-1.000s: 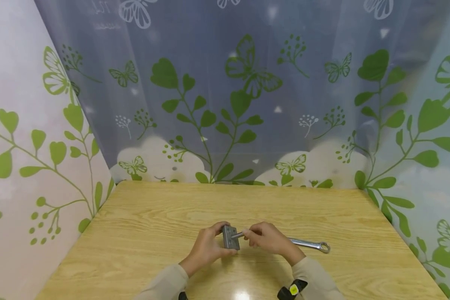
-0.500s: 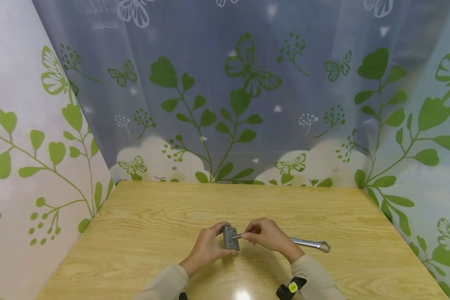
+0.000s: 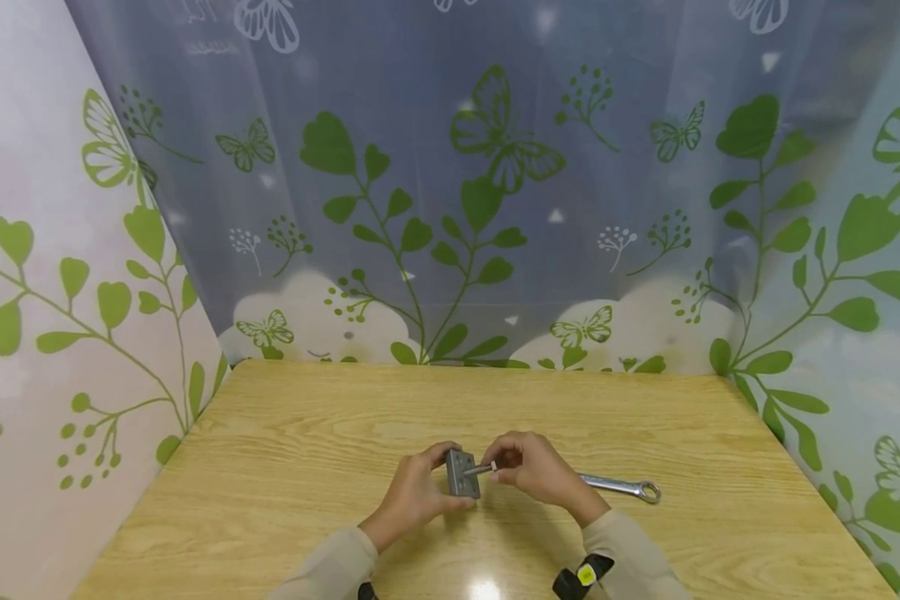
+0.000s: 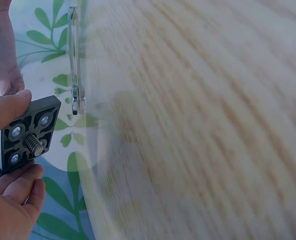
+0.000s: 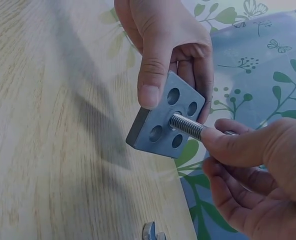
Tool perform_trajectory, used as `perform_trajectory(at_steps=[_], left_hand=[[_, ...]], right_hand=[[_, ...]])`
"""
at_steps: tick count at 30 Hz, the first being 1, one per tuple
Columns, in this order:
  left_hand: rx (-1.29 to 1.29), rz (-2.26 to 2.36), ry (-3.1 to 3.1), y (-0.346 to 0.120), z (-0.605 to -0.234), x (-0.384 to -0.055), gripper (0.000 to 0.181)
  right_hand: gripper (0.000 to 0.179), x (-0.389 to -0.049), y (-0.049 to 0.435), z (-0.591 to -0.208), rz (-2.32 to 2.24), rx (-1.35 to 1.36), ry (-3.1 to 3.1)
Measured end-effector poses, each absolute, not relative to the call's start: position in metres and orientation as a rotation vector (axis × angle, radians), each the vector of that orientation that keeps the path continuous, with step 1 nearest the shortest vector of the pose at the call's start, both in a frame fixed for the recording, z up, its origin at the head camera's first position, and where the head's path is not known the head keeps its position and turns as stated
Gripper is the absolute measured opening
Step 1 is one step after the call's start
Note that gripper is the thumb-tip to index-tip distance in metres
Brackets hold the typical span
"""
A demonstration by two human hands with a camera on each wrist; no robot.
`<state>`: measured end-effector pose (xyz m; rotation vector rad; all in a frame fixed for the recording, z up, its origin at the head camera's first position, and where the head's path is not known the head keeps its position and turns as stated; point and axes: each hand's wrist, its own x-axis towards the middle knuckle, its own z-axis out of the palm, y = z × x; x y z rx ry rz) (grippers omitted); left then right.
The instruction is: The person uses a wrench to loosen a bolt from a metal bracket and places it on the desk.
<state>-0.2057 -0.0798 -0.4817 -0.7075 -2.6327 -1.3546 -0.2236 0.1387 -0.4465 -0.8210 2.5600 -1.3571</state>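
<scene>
- I have the left hand (image 3: 411, 493) gripping the grey square plate (image 5: 162, 118) by its edges, above the table (image 3: 345, 417), well in from the far edge.
- I see the right hand (image 3: 537, 472) pinching the threaded bolt (image 5: 189, 127), which passes through the plate's middle.
- A wrench (image 3: 618, 487) lies toward the table's right edge, partly behind that hand.

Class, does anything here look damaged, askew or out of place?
Nothing stands out: the threaded silver metal bolt runs centrally through the square grey metal plate, and the long silver metal wrench lies on the light wood-grain table.
</scene>
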Motion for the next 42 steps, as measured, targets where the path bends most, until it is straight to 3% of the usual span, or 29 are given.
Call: perform_trajectory(at_steps=[5, 18, 25, 32, 42], left_hand=[[-0.702, -1.337, -2.64, -0.08, -0.4813, -0.2061, 0.069], [-0.702, -1.315, -2.638, -0.0797, -0.4791, -0.2065, 0.069], [-0.715, -1.312, -2.627, -0.0786, -0.4784, -0.2066, 0.069], [-0.722, -1.332, -2.618, -0.08, -0.4814, -0.2064, 0.067], [-0.714, -1.346, -2.634, -0.0809, -0.4799, -0.2048, 0.066]], right_hand=[[0.019, -0.2246, 0.1407, -0.4469, -1.305, -0.853, 2.569], [0.05, -0.2247, 0.1435, -0.4456, -1.278, -0.709, 2.506], [0.042, -0.2247, 0.1433, -0.4456, -1.267, -0.722, 2.516], [0.012, -0.2236, 0.144, -0.4441, -1.228, -0.87, 2.578], [0.024, -0.2232, 0.1436, -0.4453, -1.304, -0.922, 2.609]])
